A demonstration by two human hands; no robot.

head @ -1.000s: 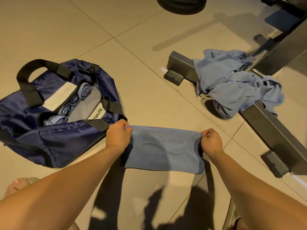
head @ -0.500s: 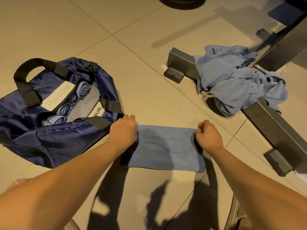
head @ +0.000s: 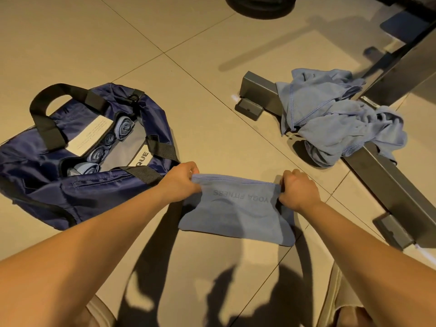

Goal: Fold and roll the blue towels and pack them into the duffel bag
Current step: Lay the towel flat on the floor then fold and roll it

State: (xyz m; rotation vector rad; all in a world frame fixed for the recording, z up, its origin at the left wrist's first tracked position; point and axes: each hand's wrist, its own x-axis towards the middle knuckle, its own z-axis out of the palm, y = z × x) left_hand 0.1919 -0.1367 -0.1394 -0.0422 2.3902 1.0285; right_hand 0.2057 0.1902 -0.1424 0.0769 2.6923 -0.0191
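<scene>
A folded blue towel [head: 238, 213] printed "YOGA FITNESS" lies on the tiled floor in front of me. My left hand [head: 181, 182] pinches its far left corner, and my right hand [head: 298, 191] grips its far right corner; that far edge is lifted slightly off the floor. To the left sits the open navy duffel bag [head: 47, 185] with black handles. Several rolled blue towels [head: 111, 142] line its inside. A heap of loose blue towels [head: 335, 116] is draped over a metal beam at the right.
The dark metal frame beam [head: 387, 185] with feet runs diagonally along the right side. A round black base [head: 259, 5] sits at the top edge. A white card [head: 89, 135] lies in the bag. My knees show at the bottom.
Both hands shifted along the towel's far edge and now raise it a little, bunching the corners. The view has drifted slightly.
</scene>
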